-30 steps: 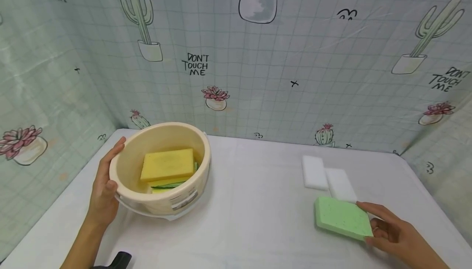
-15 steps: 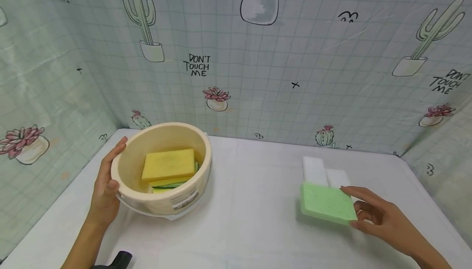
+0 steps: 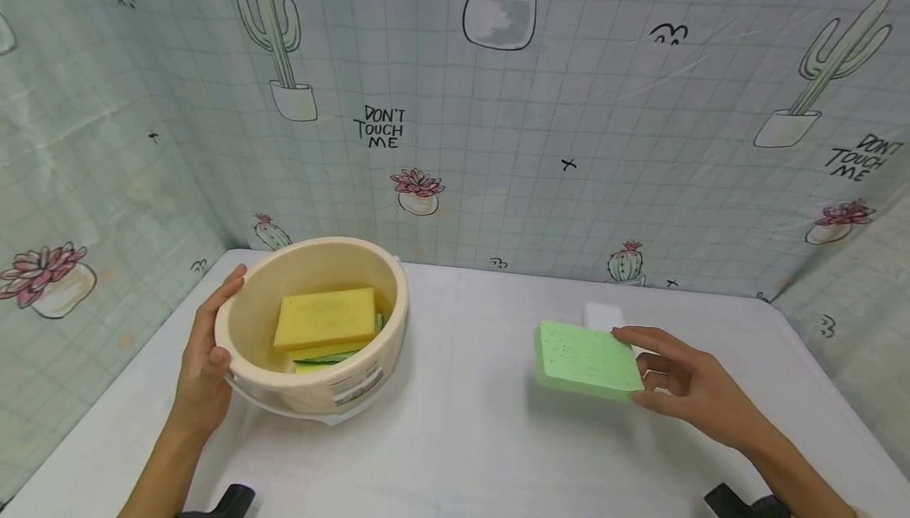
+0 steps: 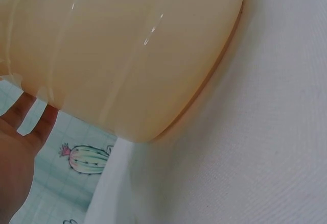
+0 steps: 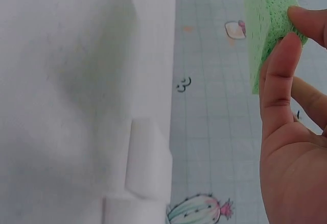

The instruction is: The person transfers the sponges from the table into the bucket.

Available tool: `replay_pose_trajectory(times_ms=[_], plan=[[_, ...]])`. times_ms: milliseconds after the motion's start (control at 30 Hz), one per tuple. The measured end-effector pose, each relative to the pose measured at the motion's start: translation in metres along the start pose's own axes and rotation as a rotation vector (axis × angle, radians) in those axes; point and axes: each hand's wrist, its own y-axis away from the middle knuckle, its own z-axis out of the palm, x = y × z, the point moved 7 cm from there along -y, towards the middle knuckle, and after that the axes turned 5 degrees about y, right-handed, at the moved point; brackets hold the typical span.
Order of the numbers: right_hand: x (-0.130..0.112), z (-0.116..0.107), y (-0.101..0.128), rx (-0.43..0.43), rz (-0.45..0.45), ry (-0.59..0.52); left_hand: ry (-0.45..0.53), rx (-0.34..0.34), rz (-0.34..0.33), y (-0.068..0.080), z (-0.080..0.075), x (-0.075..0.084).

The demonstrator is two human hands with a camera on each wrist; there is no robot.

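A cream bucket (image 3: pixel 313 396) with a white handle stands on the left of the table. Inside it, a yellow sponge (image 3: pixel 327 318) lies on top of more yellow and green pieces. My left hand (image 3: pixel 201 368) rests against the bucket's outer left side, its fingers fairly straight along the wall in the left wrist view. A light green sponge (image 3: pixel 586 360) is pinched at its right end between the thumb and fingers of my right hand (image 3: pixel 686 382). It is up off the table, with a shadow below it.
Two white blocks lie on the table's right side; one white block (image 3: pixel 603 316) shows behind the green sponge in the head view, the other is hidden there. A cactus-print curtain (image 3: pixel 498 147) hangs around the white table (image 3: pixel 455 455).
My right hand has lifted the green sponge off the table and carried it left and away from me, across the white blocks in view. The left hand and bucket stay put.
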Motion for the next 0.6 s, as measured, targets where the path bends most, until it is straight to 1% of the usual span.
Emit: replay_pose_trajectory(times_ms=[133, 333, 400, 533, 600], plan=[[-0.008, 0.01, -0.013, -0.014, -0.028, -0.046, 0.007, 0.005, -0.005, -0.001, 0.0, 0.0], [-0.013, 0.028, -0.034, -0.039, -0.042, -0.128, -0.021, 0.008, 0.005, 0.0, -0.002, 0.001], [-0.014, 0.033, -0.039, -0.041, -0.049, -0.164, -0.022, 0.005, 0.001, 0.0, -0.001, 0.0], [-0.017, 0.043, -0.047, -0.056, -0.067, -0.202, -0.027, 0.008, -0.006, 0.001, 0.0, -0.002], [-0.02, 0.048, -0.05, -0.065, -0.09, -0.211, -0.027, 0.005, -0.004, 0.001, 0.0, -0.001]])
